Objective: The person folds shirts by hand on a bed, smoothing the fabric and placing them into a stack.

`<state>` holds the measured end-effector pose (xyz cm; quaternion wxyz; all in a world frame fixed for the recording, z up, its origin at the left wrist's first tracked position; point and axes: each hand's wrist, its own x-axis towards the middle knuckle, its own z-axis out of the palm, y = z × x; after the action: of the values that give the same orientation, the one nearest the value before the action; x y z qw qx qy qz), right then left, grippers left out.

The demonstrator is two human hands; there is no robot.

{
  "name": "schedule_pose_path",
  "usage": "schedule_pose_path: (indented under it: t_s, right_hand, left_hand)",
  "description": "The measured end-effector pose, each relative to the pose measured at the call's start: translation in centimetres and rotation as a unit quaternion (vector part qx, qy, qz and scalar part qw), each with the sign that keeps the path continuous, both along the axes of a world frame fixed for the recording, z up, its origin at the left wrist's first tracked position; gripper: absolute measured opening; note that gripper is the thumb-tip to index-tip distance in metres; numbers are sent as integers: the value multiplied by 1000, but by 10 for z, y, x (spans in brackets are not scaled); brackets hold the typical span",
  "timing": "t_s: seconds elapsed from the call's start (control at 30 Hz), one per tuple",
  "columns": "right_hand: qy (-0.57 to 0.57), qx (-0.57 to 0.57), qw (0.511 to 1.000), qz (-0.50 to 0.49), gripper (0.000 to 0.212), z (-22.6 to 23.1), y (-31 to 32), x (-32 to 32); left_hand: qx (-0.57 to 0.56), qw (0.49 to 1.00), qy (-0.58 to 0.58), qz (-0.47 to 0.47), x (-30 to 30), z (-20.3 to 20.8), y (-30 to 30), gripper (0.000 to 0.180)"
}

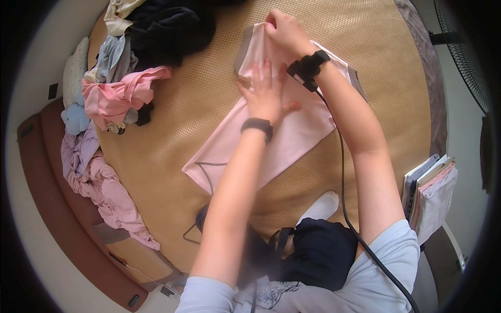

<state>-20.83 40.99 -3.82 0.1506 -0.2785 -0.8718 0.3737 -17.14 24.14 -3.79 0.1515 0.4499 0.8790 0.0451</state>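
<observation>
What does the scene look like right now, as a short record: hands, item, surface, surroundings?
Item: pale pink garment with grey trim, laid out
Left hand: fingers spread flat on the garment
Right hand: gripping the garment's far edge
Surface: tan woven mat
Left side: loose black cloth, pink cloth
Right side: folded cloth stack, fan
</observation>
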Motion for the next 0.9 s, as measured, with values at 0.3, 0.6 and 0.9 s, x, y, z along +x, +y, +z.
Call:
schedule_pose_path:
  t_s: [0.3,0.6,0.9]
  right_hand:
    - [-109,97,989,36,18,-18,7,-11]
    - [-110,140,982,60,18,-18,5,-11]
    - [42,205,978,-17,26,60,-36,42]
  left_hand:
    - [-9,1000,-18,-6,2,16,5,95]
    - [42,994,28,102,9,15,-1,110]
    - [-43,995,40,83,0,14,-5,110]
